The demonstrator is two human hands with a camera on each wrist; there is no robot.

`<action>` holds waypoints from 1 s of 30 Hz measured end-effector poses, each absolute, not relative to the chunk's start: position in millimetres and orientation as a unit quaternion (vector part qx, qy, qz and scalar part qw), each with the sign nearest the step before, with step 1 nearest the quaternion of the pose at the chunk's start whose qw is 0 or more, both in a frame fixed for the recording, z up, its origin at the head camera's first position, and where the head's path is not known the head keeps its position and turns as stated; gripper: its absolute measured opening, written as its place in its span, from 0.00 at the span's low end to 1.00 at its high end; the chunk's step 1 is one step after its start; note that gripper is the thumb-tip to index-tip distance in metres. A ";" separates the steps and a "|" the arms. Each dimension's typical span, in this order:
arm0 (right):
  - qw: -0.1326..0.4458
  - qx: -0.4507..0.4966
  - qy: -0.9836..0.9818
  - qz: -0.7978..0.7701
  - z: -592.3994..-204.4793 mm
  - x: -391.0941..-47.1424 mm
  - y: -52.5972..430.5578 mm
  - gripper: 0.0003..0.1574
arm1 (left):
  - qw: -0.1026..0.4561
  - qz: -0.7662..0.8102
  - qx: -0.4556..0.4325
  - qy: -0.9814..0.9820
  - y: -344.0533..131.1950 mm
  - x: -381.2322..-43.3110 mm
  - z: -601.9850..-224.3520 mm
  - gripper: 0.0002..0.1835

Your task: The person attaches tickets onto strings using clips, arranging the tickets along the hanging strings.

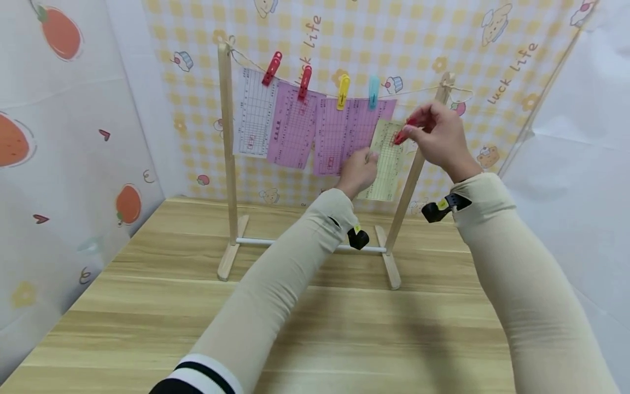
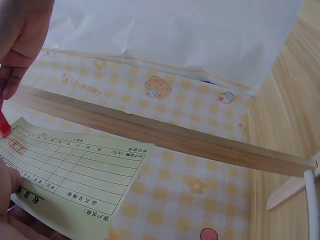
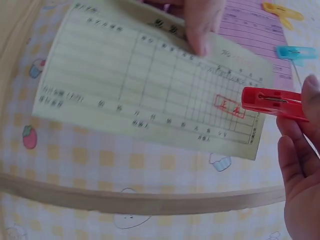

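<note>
My left hand (image 1: 359,171) pinches a pale yellow receipt slip (image 1: 389,164) by its left edge, near the right end of a string. In the right wrist view the slip (image 3: 150,80) has printed rows and a red stamp. My right hand (image 1: 441,134) pinches a red clothespin (image 3: 270,102), its nose over the slip's stamped end; whether it bites the paper I cannot tell. To the left, a white slip (image 1: 257,112) and several purple slips (image 1: 295,126) hang from the string under red clothespins (image 1: 305,82), a yellow clothespin (image 1: 343,92) and a blue clothespin (image 1: 373,92).
The string (image 1: 418,90) is tied between two wooden posts, left (image 1: 228,142) and right (image 1: 410,178). A white rod (image 1: 256,241) joins their feet on the wood-grain table (image 1: 162,295). Behind hangs a yellow checked cloth (image 1: 197,98); white patterned sheeting (image 1: 93,137) stands at the left.
</note>
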State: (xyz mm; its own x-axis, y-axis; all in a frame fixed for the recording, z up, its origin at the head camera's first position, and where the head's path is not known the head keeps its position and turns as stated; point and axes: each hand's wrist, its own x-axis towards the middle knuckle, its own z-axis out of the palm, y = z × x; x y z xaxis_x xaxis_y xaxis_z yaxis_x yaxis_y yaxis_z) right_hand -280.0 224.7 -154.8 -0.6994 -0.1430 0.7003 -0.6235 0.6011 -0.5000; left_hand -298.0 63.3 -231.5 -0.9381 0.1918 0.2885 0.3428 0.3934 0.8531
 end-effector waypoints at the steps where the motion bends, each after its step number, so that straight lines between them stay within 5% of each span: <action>1: 0.323 0.227 -0.831 0.393 -150.4 -281.1 223.4 0.06 | 0.074 -0.530 -0.160 -0.829 64.6 -298.6 -230.3 0.17; 16: 0.431 0.178 -0.783 0.412 -92.0 -295.7 207.3 0.22 | 0.053 -0.569 -0.156 -0.806 72.3 -303.0 -215.5 0.16; 30: 0.418 0.155 -0.792 0.418 -78.5 -297.2 210.1 0.22 | 0.055 -0.577 -0.139 -0.803 79.8 -307.8 -211.1 0.17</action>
State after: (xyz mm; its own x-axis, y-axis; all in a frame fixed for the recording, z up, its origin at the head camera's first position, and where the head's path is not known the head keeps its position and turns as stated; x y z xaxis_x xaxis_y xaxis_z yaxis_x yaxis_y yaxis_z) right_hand -297.2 210.1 -78.5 -0.6035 0.1037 0.7906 -0.5938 0.6033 -0.5324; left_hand -307.8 79.8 -211.1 -0.9553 0.1604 0.2483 0.2865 0.2954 0.9114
